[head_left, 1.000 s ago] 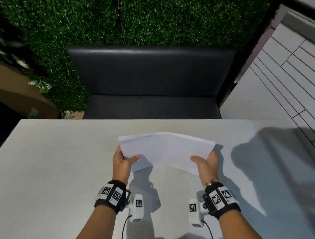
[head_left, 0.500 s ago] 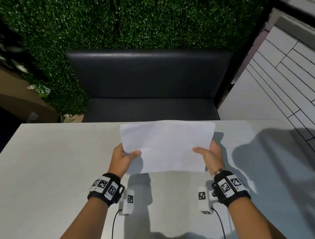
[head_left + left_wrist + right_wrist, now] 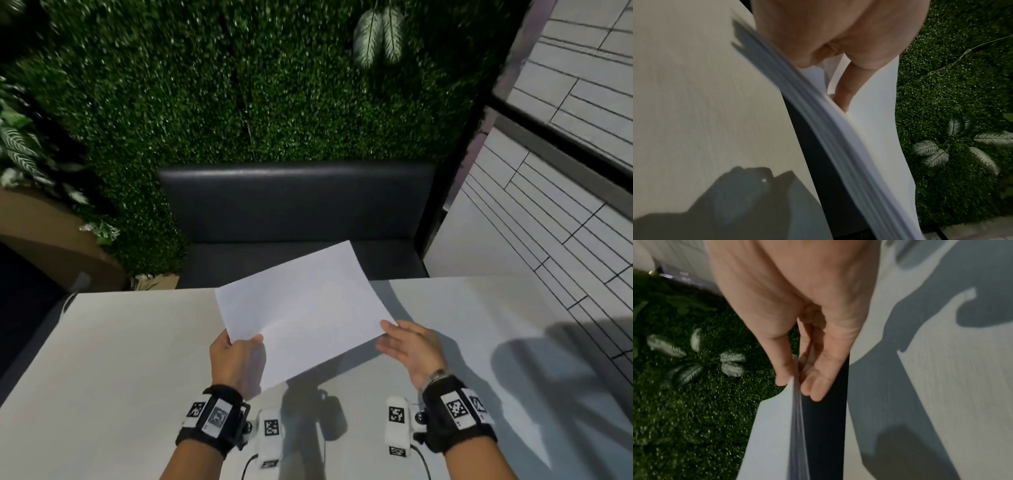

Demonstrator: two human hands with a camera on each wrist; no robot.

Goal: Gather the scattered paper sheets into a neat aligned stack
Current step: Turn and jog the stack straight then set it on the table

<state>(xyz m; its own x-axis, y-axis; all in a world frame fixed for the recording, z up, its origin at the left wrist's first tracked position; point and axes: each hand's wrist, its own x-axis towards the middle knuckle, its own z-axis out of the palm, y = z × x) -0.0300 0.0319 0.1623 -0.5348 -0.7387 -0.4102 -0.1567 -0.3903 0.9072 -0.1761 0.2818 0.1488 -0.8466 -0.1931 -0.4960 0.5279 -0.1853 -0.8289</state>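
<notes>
Both hands lift the paper stack (image 3: 301, 308) tilted above the worktop (image 3: 120, 359), left hand (image 3: 236, 359) pinching its near edge, right hand (image 3: 411, 349) pinching a corner.

Both hands (image 3: 236, 359) (image 3: 411, 349) raised forward, thumbs apparently pinching against fingers, wrists banded.

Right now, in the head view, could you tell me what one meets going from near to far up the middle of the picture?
White wrist cameras → left hand and right hand, level with each other → paper stack held above the white table → dark bench seat → green hedge wall.
</notes>
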